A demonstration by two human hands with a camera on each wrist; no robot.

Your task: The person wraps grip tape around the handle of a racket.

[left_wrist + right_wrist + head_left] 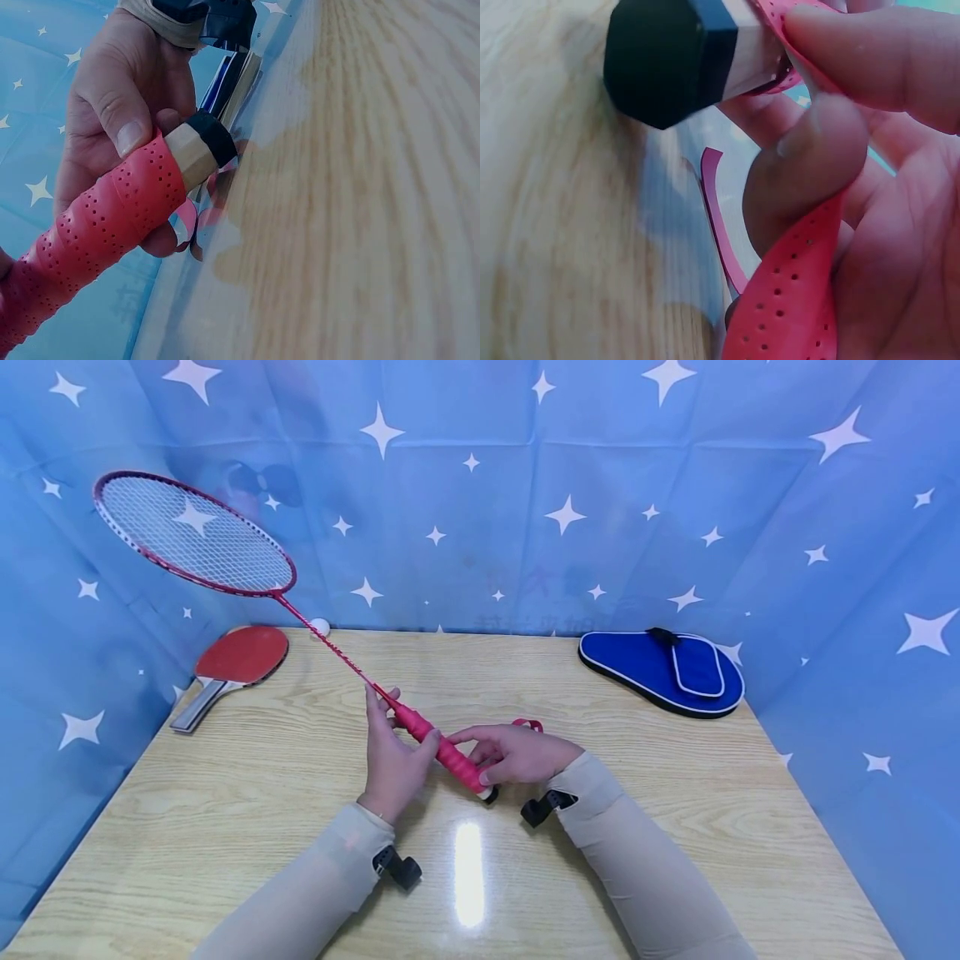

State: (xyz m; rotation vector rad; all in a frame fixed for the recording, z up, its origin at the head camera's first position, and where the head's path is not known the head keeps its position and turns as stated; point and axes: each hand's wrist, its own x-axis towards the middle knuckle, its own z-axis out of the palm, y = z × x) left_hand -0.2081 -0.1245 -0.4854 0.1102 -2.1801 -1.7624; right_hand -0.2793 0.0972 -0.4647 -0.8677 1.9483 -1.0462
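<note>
A red badminton racket [285, 602] slants up to the left over the table, its strung head in front of the curtain. My left hand [397, 768] grips the upper handle, thumb on the wrapped part. Pink perforated grip tape [112, 206] winds round the handle, leaving a pale strip bare beside the black butt cap [664, 64]. At that lower end my right hand [525, 753] pinches the tape, thumb pressing near its edge. A loose length of tape [787, 300] passes between the right fingers and hangs below, with a curled part [528, 724] behind the hand.
On the wooden table [675, 793], a red table tennis bat [243, 656] lies at the back left, near a white ball [320, 627]. A blue bat case [637, 664] lies at the back right. A starry blue curtain [465, 527] stands behind the table.
</note>
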